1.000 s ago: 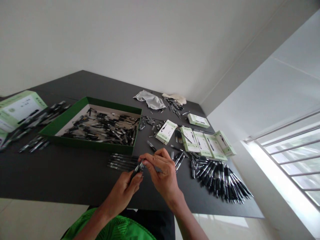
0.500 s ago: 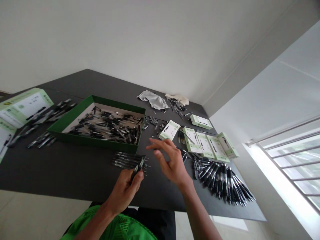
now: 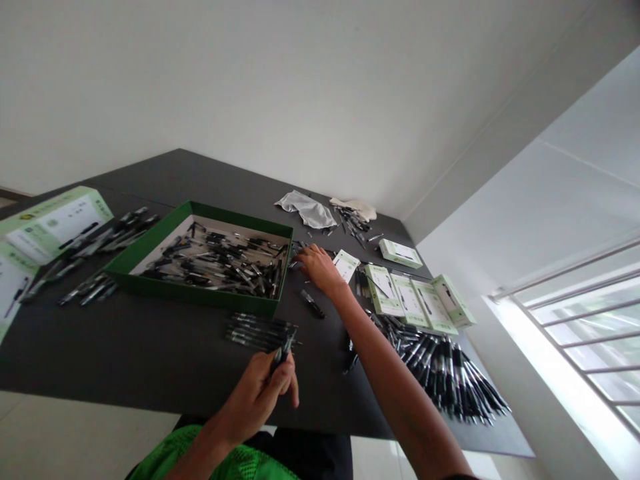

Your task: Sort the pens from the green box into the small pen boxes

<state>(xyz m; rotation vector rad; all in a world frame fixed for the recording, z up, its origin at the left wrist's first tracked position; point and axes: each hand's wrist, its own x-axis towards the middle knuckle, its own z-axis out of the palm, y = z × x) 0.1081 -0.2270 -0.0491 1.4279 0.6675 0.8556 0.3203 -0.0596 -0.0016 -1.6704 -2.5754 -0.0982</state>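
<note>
My left hand (image 3: pixel 265 390) is closed around a black pen (image 3: pixel 284 353) whose end points up and away from me. Just beyond it, several clear-barrelled pens (image 3: pixel 257 331) lie side by side on the dark table. My right hand (image 3: pixel 320 267) is stretched forward, its fingers bent down on a pile of small clear and black pen parts (image 3: pixel 299 248) at the right edge of the green box. The fingertips are partly hidden, so what they pinch does not show. Between the hands lies a short black-and-clear pen piece (image 3: pixel 313 303).
The green box (image 3: pixel 200 295) is full of loose pens. White-and-green cartons (image 3: pixel 407 297) stand at the right behind a fanned heap of black pens (image 3: pixel 450 377). A folded carton (image 3: pixel 65 223) and more pens are on the left. White cloths (image 3: pixel 307 209) lie at the back.
My right hand has moved forward and left from above the table to the small parts pile, its fingers now bent down. The short pen piece shows. My left hand keeps its pen.
</note>
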